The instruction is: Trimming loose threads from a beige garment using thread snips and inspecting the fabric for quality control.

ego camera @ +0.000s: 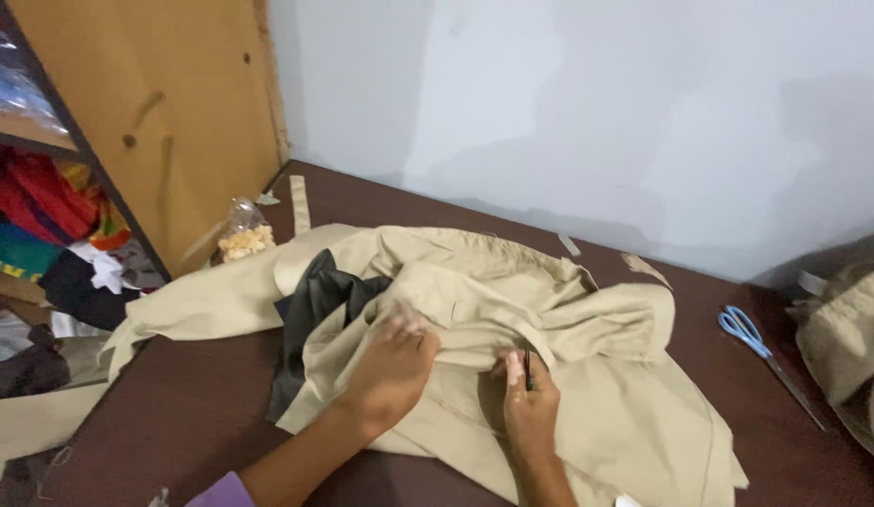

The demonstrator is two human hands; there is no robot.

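Beige cotton garment point(512, 310), crumpled on the dark brown table point(183, 413), sits under both my hands. My left hand point(392, 364) is closed, bunching a fold of it; my right hand point(529, 404) pinches a small thin dark tool point(528, 361) against the cloth just beside. Dark green-black lining fabric point(315, 310) pokes out at the garment's left. Blue-handled scissors point(749, 330) lie well apart to the right, near more beige cloth point(845, 347) at the table edge. Clear plastic bag of pale bits point(242, 235) near wooden shelf point(155, 122)

Pale wall point(596, 103); brown table point(174, 413); wooden shelf point(164, 113) (cloth-stuffed) left.
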